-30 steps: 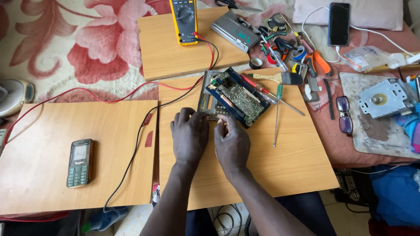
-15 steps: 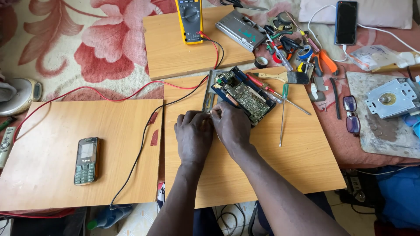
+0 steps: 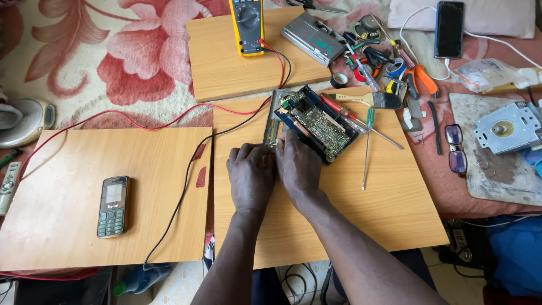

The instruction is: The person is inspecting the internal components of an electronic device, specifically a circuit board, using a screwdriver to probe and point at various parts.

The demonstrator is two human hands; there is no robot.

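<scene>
Pressing together at the near corner of the opened circuit board [image 3: 319,121], the left hand [image 3: 251,175] and right hand [image 3: 299,166] have edged closer to it; each grip looks clenched, on what cannot be told, above the wooden board [image 3: 339,209].

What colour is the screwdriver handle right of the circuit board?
Green handle on the screwdriver, seen in the head view.

Circuit board [image 3: 317,121]: green, in dark blue casing. Meter [image 3: 246,25]: yellow and grey, with red and black leads. Cloth [image 3: 130,51]: cream with red flowers. Boards [image 3: 350,203]: light wood grain. Screwdriver [image 3: 367,144]: green handle. Phone [image 3: 114,206]: black, orange edge.
</scene>
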